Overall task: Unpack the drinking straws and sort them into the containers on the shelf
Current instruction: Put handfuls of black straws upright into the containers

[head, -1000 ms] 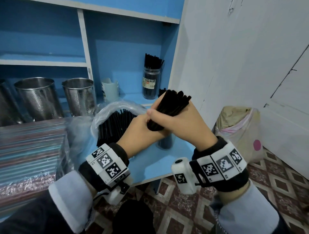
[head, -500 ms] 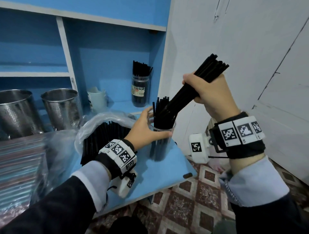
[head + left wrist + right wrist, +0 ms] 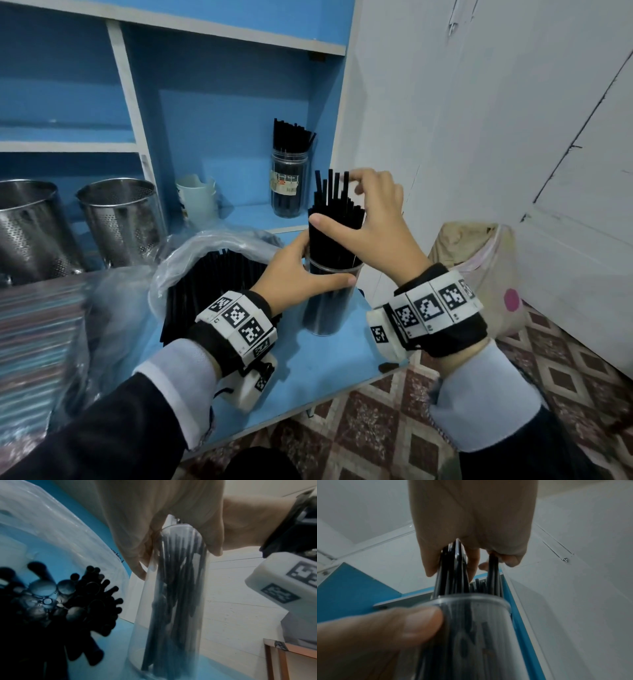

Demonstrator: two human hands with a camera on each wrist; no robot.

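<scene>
A clear jar (image 3: 330, 301) stands on the blue shelf board (image 3: 308, 370), full of black straws (image 3: 337, 236) that stick out above its rim. My left hand (image 3: 325, 269) grips the jar just under the rim, thumb in front. My right hand (image 3: 340, 204) holds the straw bundle above the rim, thumb on the left and fingertips at the tallest ends. The left wrist view shows the jar (image 3: 171, 608) upright with straws inside. In the right wrist view my right hand's fingers (image 3: 429, 563) close around the straw tops (image 3: 453, 574).
An open plastic bag of black straws (image 3: 219, 274) lies left of the jar. A second jar of straws (image 3: 287, 186) and a white cup (image 3: 197, 200) stand deeper on the shelf, two perforated steel holders (image 3: 120, 219) at left. A lined bin (image 3: 479, 274) stands by the white wall.
My right hand lifted the bundle up to the right, then lowered it upright into the jar. My left hand let go of the bundle and took hold of the jar.
</scene>
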